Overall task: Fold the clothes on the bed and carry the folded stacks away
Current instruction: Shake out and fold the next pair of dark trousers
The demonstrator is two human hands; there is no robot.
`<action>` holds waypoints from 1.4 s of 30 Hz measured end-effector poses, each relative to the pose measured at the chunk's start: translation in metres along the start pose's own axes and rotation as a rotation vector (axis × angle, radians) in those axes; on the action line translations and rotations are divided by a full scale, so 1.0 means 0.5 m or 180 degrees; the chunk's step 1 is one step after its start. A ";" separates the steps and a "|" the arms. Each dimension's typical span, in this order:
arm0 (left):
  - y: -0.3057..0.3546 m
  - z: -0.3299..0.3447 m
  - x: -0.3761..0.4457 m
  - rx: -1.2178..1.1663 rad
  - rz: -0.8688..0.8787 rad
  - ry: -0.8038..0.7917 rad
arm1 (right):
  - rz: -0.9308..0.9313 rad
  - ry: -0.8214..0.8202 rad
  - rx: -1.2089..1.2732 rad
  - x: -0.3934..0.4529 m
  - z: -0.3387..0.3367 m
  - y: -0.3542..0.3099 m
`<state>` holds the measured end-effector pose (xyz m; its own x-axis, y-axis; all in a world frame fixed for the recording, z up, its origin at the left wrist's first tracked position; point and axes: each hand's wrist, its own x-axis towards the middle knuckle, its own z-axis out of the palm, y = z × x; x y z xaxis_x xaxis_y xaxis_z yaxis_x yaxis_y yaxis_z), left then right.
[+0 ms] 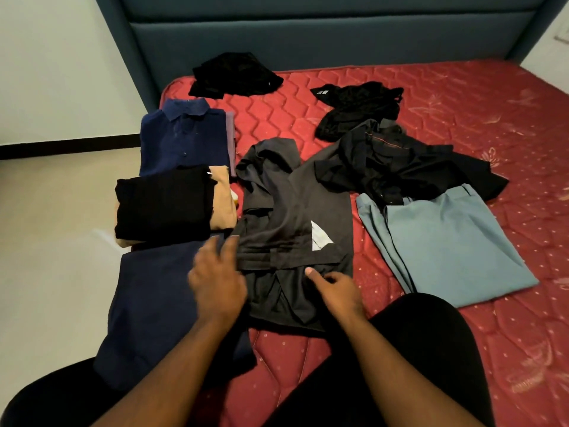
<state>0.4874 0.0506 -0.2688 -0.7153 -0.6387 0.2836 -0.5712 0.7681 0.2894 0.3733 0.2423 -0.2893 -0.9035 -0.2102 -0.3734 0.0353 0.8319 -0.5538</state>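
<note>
Grey shirt (295, 229) half folded under the flat left hand (217, 278) and loosely curled, empty right hand (337, 292); folded stacks (172, 192) wait, black heaps (397, 161) remain, nothing carried off the bed (480, 118).

teal padded headboard (308, 35), white wall (55, 72) with black skirting (67, 148), pale floor (61, 226)

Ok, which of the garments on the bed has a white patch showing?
The dark grey garment in the middle, under both hands; a white triangular patch shows on its right side. The blue shirt, black pieces and light blue trousers show none.
</note>
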 end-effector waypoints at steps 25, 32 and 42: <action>0.087 0.046 0.132 0.0441 0.1387 -0.1774 | 0.0489 0.0828 0.2179 0.049 -0.031 -0.044; 0.004 -0.063 0.168 -0.3223 -0.1552 0.1218 | -0.2097 0.1461 -0.0351 -0.027 -0.103 -0.058; -0.003 -0.060 0.141 -0.4184 -0.2475 0.0481 | -0.1540 0.1364 0.0651 -0.013 -0.082 -0.102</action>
<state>0.4499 0.0031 -0.2220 -0.3249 -0.9117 -0.2516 0.0341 -0.2772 0.9602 0.3598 0.2225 -0.2281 -0.9259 -0.2772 0.2567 -0.3737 0.5726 -0.7297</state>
